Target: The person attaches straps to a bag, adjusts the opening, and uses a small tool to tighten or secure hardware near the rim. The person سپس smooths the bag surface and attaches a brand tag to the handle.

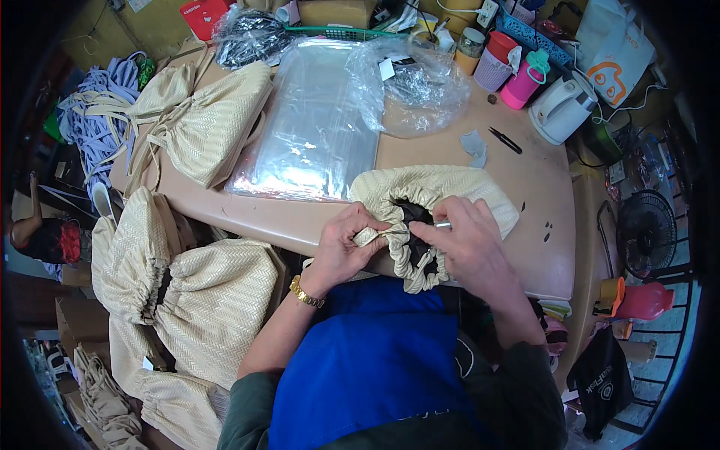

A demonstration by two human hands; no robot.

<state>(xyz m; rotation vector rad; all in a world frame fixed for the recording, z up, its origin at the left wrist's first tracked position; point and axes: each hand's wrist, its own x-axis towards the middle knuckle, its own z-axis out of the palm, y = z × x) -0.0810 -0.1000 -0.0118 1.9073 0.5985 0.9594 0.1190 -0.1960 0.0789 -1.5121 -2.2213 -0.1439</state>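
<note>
A cream woven drawstring bag [442,184] lies at the table's near edge, its gathered mouth turned toward me and a dark lining showing inside. My left hand [345,244] pinches the ruffled rim on the left side of the opening. My right hand [469,244] is closed round a slim metallic tool [443,224], whose exact kind I cannot make out. Its thin end reaches left across the opening to the rim by my left fingertips. A gold watch [306,292] is on my left wrist.
Clear plastic sleeves [311,127] and a crumpled plastic bag [420,90] cover the table's middle. Black thread snips [505,140] lie right of them, near a white kettle [562,109]. More woven bags [214,300] are heaped at my left. A fan [646,232] stands at far right.
</note>
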